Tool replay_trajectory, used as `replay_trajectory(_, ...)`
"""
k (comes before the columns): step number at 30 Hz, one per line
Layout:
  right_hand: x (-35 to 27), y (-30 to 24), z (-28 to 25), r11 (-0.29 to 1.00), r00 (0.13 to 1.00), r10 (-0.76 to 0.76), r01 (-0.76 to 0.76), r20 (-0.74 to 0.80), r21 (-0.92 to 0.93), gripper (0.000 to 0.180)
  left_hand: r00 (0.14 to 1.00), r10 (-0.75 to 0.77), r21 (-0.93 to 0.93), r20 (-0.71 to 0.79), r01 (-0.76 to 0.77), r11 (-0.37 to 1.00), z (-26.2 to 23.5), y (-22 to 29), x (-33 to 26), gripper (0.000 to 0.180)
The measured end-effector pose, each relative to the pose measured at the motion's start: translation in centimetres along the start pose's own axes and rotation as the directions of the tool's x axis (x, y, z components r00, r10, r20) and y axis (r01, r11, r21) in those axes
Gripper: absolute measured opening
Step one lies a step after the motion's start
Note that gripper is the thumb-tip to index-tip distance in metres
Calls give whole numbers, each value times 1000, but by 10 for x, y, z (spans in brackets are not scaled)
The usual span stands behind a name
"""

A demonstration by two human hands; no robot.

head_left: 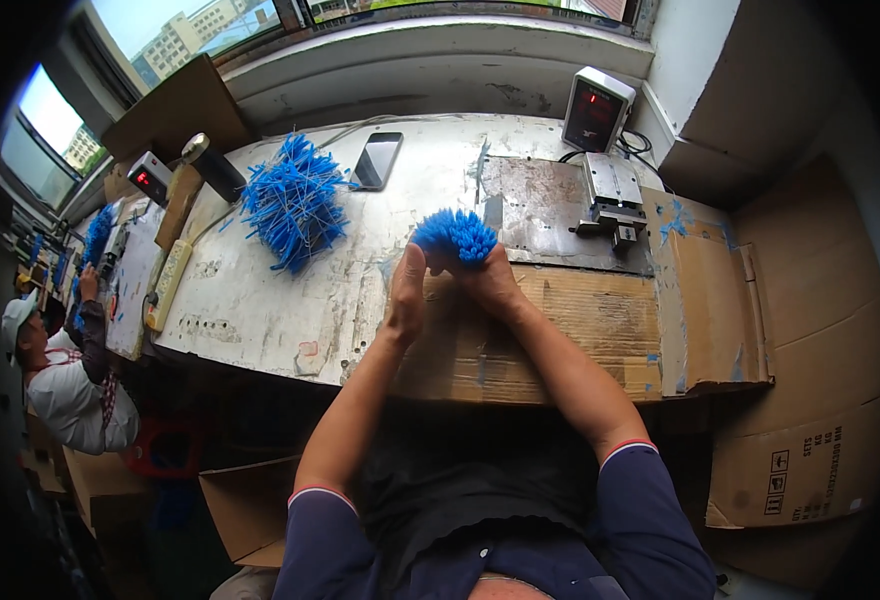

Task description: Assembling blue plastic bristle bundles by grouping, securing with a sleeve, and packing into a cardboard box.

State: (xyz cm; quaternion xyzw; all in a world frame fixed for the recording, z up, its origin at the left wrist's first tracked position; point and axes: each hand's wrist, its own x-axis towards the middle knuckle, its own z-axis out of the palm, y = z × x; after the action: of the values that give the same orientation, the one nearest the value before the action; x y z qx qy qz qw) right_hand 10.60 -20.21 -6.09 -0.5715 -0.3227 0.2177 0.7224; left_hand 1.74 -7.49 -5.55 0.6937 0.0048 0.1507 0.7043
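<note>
Two blue tie bundles [457,236] [293,203], one phone [377,159], two red-digit counters [595,108] [148,177], perhaps more bundles far left.

Both hands met over a sheet of cardboard [570,330] on the worn counter [260,310]. The right hand [490,282] clasped a bundle of blue strips [456,235] standing upright, while the left hand [407,295], flat and open, pressed against its side. A loose heap of blue strips [293,203] lay further left, a dark phone [377,160] just beside it.
</note>
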Motion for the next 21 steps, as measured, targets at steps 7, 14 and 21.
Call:
replay_trajectory(7, 3, 9, -7, 1000, 997, -15, 13, -78, -16, 20, 927, 256, 66, -274, -248, 967, -14, -7, 28, 78)
replay_trajectory(14, 1, -5, -5, 971, 945, -211, 174, -248, -163, 14, 845, 62, -106, -531, -139, 985, -26, -28, 33, 61)
replay_trajectory(21, 9, -53, -4, 923, 854, -374, 303, -361, -237, 9, 869, 52, -92, -492, -111, 989, -30, -25, 29, 57)
